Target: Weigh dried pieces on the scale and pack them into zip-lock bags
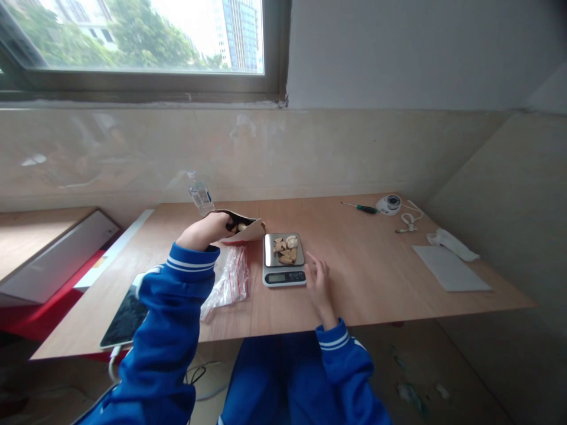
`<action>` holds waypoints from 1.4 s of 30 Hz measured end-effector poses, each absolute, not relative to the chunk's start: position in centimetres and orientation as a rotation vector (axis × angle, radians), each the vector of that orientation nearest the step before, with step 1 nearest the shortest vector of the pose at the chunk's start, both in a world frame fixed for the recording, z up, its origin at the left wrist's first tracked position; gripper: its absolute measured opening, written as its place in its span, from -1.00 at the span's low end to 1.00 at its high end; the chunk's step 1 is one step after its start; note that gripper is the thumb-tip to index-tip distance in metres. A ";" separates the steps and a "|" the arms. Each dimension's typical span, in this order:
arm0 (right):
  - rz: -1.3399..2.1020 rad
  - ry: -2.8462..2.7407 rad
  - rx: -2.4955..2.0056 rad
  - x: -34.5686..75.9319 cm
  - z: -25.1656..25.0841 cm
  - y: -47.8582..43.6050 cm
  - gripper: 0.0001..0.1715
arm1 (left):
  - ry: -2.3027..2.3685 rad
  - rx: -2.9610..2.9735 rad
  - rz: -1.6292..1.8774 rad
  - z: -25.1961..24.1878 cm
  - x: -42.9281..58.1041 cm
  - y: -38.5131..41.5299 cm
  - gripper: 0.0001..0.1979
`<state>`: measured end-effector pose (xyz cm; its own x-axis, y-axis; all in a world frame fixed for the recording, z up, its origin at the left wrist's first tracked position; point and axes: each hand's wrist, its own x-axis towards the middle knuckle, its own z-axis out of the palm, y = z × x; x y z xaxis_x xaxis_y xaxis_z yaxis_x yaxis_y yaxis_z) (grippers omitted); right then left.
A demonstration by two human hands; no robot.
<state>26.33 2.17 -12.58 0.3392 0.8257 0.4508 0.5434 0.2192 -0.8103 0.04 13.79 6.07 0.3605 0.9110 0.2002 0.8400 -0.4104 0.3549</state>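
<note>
Head view: dried pieces (pixel 287 256) lie on top of a scale (pixel 284 277), between two hands.
Left of the scale, the left hand (pixel 222 224) reaches into an open pouch (pixel 248 232); its fingertips are hidden, so I cannot tell what that grip holds. Just right of the scale, the right hand (pixel 318 277) has a loose, wide grip. Plastic bags (pixel 233 280) lie left of the scale on the table (pixel 363 265).

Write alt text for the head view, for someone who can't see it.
A person's left hand is in an open pouch beside a digital scale bearing tan pieces; the right hand is beside the scale. Clear plastic bags lie on the table.
</note>
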 end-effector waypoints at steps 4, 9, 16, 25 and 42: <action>0.356 -1.303 -1.454 26.5 -12.7 2.1 -0.59 | 1.511 2.527 0.310 6.6 0.1 13.8 -0.86; 0.394 -1.276 -1.453 26.5 -12.6 2.1 -0.60 | 1.524 2.518 0.259 7.4 0.1 14.1 -0.88; 0.415 -1.172 -1.461 26.5 -12.7 1.9 -0.64 | 1.555 2.594 0.327 8.5 0.8 13.1 -0.68; 0.243 -1.590 -1.405 26.4 -9.0 5.8 -0.65 | 1.728 2.585 0.321 9.1 0.9 13.2 -0.72; 0.477 -2.047 -1.295 30.0 -8.9 12.3 -0.62 | 1.376 1.569 1.739 0.9 5.2 4.8 -0.74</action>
<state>30.00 12.34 -8.87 -0.2915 0.8955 0.3362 0.6547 0.4430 -0.6124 5.17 4.78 0.86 -0.2731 0.8232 0.4978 0.2952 -0.4208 0.8578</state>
